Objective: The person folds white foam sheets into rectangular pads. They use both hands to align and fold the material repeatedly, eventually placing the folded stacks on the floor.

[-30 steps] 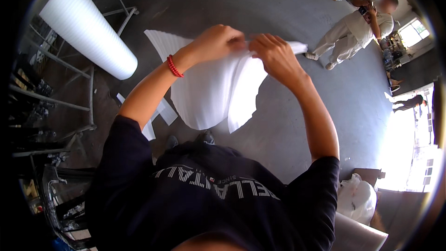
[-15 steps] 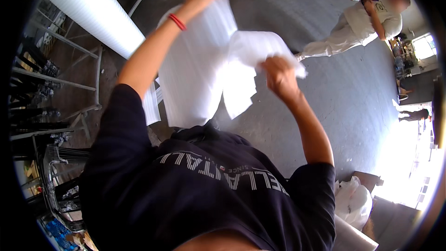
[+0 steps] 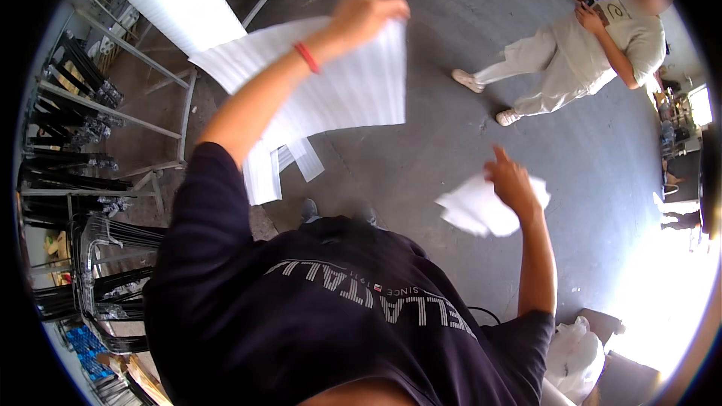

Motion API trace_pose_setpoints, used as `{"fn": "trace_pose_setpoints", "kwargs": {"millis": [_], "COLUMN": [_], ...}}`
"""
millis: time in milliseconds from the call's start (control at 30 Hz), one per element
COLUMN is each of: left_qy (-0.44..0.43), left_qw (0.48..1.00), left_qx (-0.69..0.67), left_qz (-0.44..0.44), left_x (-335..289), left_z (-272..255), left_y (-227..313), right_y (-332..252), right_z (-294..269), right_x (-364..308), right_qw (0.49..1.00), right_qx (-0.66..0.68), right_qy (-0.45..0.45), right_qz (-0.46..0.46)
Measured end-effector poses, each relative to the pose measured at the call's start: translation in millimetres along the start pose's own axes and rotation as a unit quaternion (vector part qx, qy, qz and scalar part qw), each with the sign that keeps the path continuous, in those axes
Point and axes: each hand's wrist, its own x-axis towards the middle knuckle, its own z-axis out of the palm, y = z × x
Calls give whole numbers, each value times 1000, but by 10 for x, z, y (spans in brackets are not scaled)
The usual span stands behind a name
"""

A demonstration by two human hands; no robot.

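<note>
My left hand (image 3: 368, 19) is closed in a pinch on the upper corner of a white foam sheet (image 3: 353, 83), raised in front of me. The sheet spreads left beneath my forearm, and narrower strips (image 3: 304, 159) hang below it. At the right, my right hand (image 3: 513, 186) has its index finger stretched out. Right behind and below this hand is a separate white foam piece (image 3: 489, 210) with ragged edges. Its contact with the hidden fingers cannot be made out.
A thick white foam roll (image 3: 177, 0) lies at upper left by a metal rack (image 3: 113, 109) holding black frames. A person (image 3: 579, 53) in light clothes stands at upper right on the grey floor. A white plastic bag (image 3: 575, 357) sits at lower right.
My hands have moved apart: the left shifted right and slightly down, the right went right and down. The smaller foam piece has come away from the sheet and moved right with my right hand.
</note>
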Motion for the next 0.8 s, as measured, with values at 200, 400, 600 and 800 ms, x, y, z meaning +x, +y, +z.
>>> {"fn": "trace_pose_setpoints", "kwargs": {"millis": [200,400,600,800], "left_qy": [-40,-139,-144,-149], "left_qw": [989,980,988,980], "left_qx": [-137,-94,13,-105], "left_qz": [45,-107,-52,-77], "left_x": [331,48,-55,87], "left_z": [646,510,378,283], "left_y": [1382,1386,1027,1146], "right_y": [-143,292,-149,-466], "right_z": [-767,-760,-951,-937], "right_x": [419,-74,209,655], "right_qw": [928,907,934,912], "right_qx": [241,320,7,-68], "right_qy": [222,259,337,336], "right_qz": [-175,-86,-117,-225]}}
